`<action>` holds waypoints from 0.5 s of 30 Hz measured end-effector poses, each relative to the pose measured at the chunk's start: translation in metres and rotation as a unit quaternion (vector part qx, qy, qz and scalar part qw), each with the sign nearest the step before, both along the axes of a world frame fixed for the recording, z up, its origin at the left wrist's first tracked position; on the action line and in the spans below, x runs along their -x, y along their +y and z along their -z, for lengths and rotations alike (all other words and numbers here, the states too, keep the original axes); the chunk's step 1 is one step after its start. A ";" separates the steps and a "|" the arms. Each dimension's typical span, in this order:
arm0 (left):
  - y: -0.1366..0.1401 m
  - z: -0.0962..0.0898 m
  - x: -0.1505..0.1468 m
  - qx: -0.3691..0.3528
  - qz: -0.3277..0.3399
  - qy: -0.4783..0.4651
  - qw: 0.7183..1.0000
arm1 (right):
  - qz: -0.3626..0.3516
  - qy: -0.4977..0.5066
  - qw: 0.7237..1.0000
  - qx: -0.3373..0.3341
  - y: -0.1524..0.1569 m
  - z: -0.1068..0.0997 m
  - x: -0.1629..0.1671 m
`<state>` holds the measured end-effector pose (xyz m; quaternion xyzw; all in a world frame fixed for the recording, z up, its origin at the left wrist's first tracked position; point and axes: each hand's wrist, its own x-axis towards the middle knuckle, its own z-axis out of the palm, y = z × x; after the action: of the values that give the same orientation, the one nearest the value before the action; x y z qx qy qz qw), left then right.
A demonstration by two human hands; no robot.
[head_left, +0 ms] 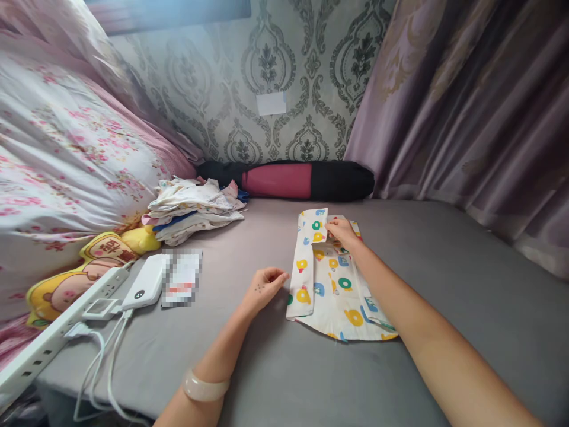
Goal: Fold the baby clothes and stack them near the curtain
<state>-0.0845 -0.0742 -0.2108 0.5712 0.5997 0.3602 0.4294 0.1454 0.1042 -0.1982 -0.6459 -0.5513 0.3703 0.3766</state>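
Note:
A white child's garment (335, 296) printed with yellow, blue and green figures lies in front of me. Its left side is turned inward in a long strip, and a short flap lies over the top of that strip. My right hand (342, 232) pinches the cloth near the top, by the inner edge of the flap; my right forearm covers part of the garment's right side. Just beside the left folded edge is my left hand (268, 287), its fingers curled together, with no cloth visible in them. A pale bangle (205, 386) circles my left wrist.
On the grey sheet (422, 249), a pile of folded clothes (195, 207) sits at the back left. A black and red bolster (278, 181) lies along the wall. Leftward are a white power bank (146, 281), a blurred packet (182, 277), a power strip (57, 338), cables and a yellow plush (89, 270).

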 end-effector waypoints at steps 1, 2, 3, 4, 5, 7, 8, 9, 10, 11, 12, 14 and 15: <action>0.000 0.001 0.000 -0.017 0.007 0.019 1.000 | 0.004 0.002 1.000 0.012 -0.001 0.003 -0.003; -0.001 0.001 0.000 -0.039 0.015 0.040 0.998 | 0.007 0.002 1.000 0.024 -0.002 0.005 -0.006; -0.002 0.001 0.000 -0.061 0.024 0.059 0.996 | 0.011 0.001 0.999 0.038 -0.003 0.008 -0.008; -0.003 0.002 0.001 -0.081 0.033 0.075 0.993 | 0.015 0.000 0.999 0.052 -0.004 0.010 -0.010; -0.003 0.002 0.001 -0.097 0.042 0.088 0.991 | 0.019 -0.001 0.998 0.066 -0.005 0.012 -0.012; -0.004 0.003 0.001 -0.116 0.060 0.104 0.986 | 0.028 -0.003 0.995 0.093 -0.006 0.014 -0.014; -0.005 0.003 0.001 -0.122 0.068 0.110 0.984 | 0.034 -0.005 0.994 0.102 -0.005 0.014 -0.015; -0.005 0.003 0.001 -0.128 0.074 0.116 0.982 | 0.041 -0.008 0.993 0.108 -0.005 0.014 -0.015; -0.006 0.003 0.001 -0.131 0.080 0.122 0.981 | 0.049 -0.013 0.992 0.111 -0.005 0.013 -0.015; -0.006 0.003 0.000 -0.131 0.083 0.126 0.980 | 0.057 -0.019 0.992 0.112 -0.004 0.012 -0.014; -0.006 0.003 0.000 -0.131 0.086 0.130 0.979 | 0.064 -0.027 0.991 0.110 -0.004 0.011 -0.013; -0.007 0.003 -0.001 -0.132 0.090 0.137 0.978 | 0.073 -0.041 0.991 0.107 -0.004 0.009 -0.010; -0.007 0.003 -0.002 -0.134 0.093 0.140 0.977 | 0.072 -0.052 0.991 0.101 -0.005 0.009 -0.007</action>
<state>-0.0827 -0.0811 -0.2141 0.7217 0.5442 0.3125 0.2921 0.1528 0.0993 -0.2069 -0.7369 -0.4820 0.3620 0.3060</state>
